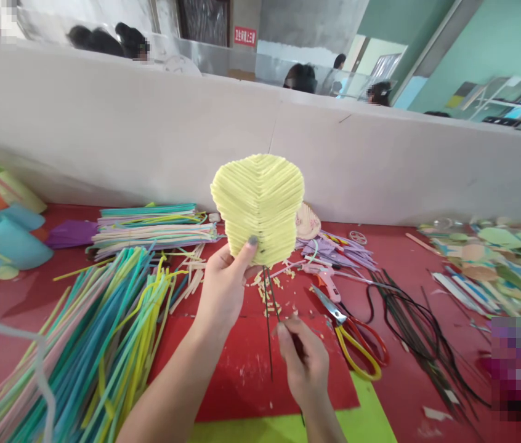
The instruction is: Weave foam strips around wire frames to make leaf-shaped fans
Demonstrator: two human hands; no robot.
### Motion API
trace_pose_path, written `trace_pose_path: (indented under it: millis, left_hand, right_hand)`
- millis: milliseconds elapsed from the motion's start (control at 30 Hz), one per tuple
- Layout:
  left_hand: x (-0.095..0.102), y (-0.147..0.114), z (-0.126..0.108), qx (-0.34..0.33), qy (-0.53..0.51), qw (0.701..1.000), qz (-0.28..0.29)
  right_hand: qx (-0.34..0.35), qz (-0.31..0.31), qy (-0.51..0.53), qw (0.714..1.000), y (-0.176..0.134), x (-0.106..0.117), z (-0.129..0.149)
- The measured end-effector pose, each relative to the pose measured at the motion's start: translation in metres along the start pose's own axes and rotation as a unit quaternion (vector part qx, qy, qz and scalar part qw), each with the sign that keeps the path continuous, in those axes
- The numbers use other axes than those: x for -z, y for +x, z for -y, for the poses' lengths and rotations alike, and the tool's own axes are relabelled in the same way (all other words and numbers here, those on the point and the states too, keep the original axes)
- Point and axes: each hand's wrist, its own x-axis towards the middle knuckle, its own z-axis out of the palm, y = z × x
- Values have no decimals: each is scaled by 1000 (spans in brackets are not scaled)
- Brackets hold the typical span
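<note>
A pale yellow fan-shaped piece (260, 203), made of fuzzy pipe cleaners set in a herringbone pattern, is held up in front of me. My left hand (233, 271) grips its lower edge, thumb on the front face; the fingers behind it are hidden. Two thin dark wire stems (268, 332) hang from its bottom. My right hand (304, 357) pinches one of these stems below the piece, while the other hangs free beside it. Under both hands lies a red mat (237, 369), with yellow clippings (270, 295) scattered at its far edge.
Scissors (348, 332) with red and yellow handles lie right of the mat, near a pink glue gun (327, 280). Bundles of coloured pipe cleaners (117, 332) cover the left side. Dark wires (408, 332) and a black cord lie right. A white partition (149, 135) stands behind.
</note>
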Motion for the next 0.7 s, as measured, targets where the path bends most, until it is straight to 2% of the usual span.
trace_pose_path:
  millis: [200,400,567,700]
  left_hand:
    - [3,4,-2,-5,16,1000,3]
    - [6,5,-4,-36,49,998,23]
    - [9,8,-4,-40,85,995,27]
    - [10,9,-1,-31,88,996,6]
  right_hand:
    - [-77,48,88,992,-2,4,-2]
    - [-143,81,214,963,0,6,1]
    - [-147,81,257,952,1,4,1]
    - [-127,77,217,965,0,5,-2]
